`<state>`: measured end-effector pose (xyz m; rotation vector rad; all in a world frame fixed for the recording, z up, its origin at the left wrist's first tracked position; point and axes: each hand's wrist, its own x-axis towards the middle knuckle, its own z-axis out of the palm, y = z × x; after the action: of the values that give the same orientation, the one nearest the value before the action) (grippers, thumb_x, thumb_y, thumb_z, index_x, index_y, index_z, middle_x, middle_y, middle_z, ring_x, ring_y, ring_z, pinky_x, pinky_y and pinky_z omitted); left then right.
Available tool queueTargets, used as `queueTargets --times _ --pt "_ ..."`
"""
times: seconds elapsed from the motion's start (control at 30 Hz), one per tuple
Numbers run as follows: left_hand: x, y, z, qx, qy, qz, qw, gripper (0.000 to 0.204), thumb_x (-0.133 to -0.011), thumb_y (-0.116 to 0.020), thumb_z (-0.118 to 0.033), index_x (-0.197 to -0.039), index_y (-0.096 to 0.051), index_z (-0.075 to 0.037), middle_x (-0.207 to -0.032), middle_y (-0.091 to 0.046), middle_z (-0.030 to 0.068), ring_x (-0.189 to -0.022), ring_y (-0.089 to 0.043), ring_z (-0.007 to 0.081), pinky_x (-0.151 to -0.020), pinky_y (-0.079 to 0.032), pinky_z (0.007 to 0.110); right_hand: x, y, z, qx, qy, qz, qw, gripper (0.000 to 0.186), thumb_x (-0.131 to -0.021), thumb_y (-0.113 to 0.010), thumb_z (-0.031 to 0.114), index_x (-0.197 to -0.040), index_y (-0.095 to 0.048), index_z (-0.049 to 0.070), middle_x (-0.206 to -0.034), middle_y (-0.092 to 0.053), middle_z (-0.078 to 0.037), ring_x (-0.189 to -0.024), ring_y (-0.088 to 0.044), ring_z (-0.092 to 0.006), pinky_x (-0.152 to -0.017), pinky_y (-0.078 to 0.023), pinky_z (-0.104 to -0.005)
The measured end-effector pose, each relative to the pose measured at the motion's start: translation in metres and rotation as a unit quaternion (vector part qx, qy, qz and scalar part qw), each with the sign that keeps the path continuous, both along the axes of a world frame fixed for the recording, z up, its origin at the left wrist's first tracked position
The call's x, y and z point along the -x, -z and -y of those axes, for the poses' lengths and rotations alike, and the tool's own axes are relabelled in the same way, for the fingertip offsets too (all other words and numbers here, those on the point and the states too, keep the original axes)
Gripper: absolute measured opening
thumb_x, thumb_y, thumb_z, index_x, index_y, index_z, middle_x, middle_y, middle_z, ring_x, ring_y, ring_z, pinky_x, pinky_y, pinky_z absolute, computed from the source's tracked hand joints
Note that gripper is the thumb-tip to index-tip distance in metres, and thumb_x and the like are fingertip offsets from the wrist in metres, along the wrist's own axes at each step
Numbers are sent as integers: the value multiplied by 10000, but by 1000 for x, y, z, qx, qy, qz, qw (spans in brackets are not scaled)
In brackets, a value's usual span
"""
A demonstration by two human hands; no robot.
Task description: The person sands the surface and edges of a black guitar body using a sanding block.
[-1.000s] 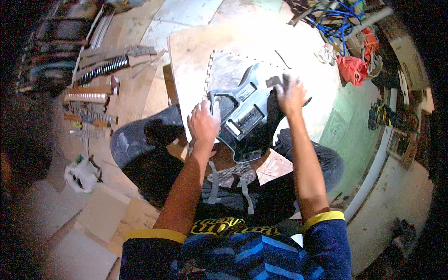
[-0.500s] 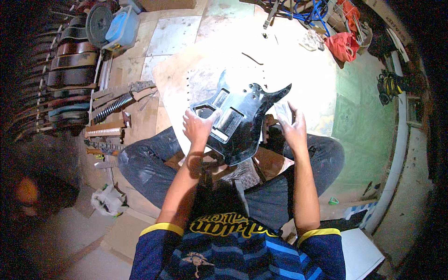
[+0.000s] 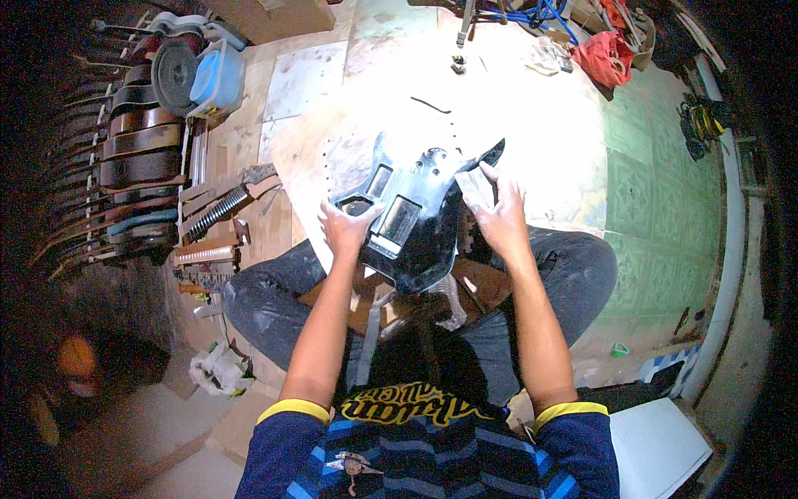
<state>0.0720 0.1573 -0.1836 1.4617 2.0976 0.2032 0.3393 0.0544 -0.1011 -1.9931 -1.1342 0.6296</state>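
A glossy black electric guitar body [image 3: 428,237] rests tilted above my lap, its pickup cut-outs, round holes and pointed horns showing. My left hand [image 3: 342,229] grips its left edge beside the angular cut-out, with the thumb on the face. Between the thumb and fingers of my right hand [image 3: 503,218] is a pale grey, flat piece of sandpaper [image 3: 475,190]. It lies against the body's right side, just below the long horn. Part of the body's right edge is hidden behind this hand. Pale dust coats my fingers.
Several guitar bodies [image 3: 141,166] stand in a row at the left, near a clear tub with a blue container [image 3: 208,76]. Guitar necks [image 3: 224,208] lie left of my knee. A red bag [image 3: 603,60] and blue cable [image 3: 544,12] are at the far right.
My right hand has moved left and up, bringing the sandpaper onto the guitar body's right side by the horn. The body has turned slightly; my left hand keeps its grip.
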Motion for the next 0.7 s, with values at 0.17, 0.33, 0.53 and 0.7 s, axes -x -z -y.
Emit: queueTargets --times 0.17,0.33,0.53,0.7 --pt "-36 -21 -20 -27 49 -97 994 1381 -521 -908 -695 -1542 -326 30 -1524 -365 381 -1438 -343 515 -1188 -268 628 1 -10 0 5 -9 8 1000 582 -820 -780 118 -1364 -598 20 -1274 -618 -207 -1234 -547 -359 -1095 -403 -441" --pt "-66 -22 -45 -14 96 -104 990 1383 -526 -870 -753 -1533 -350 40 -1529 -362 386 -1455 -329 501 -1184 -252 644 1 -6 0 -3 -17 32 999 581 -820 -792 131 -1359 -602 25 -1267 -620 -197 -1223 -547 -355 -1090 -404 -441" --pt "-89 -6 -71 -36 137 -63 988 1197 -637 -877 -634 -1517 -406 27 -1374 -606 273 -1312 -554 437 -1088 -433 559 5 -9 0 24 -2 18 1000 579 -832 -790 133 -1369 -600 29 -1271 -622 -186 -1246 -547 -337 -1100 -401 -425" --pt "-87 -5 -92 -53 202 -84 974 776 -809 -756 -503 -1412 -560 -56 -1135 -710 284 -1078 -692 441 -931 -551 531 -1 -1 3 28 3 16 999 578 -836 -792 142 -1371 -600 42 -1291 -624 -186 -1250 -554 -339 -1108 -404 -432"
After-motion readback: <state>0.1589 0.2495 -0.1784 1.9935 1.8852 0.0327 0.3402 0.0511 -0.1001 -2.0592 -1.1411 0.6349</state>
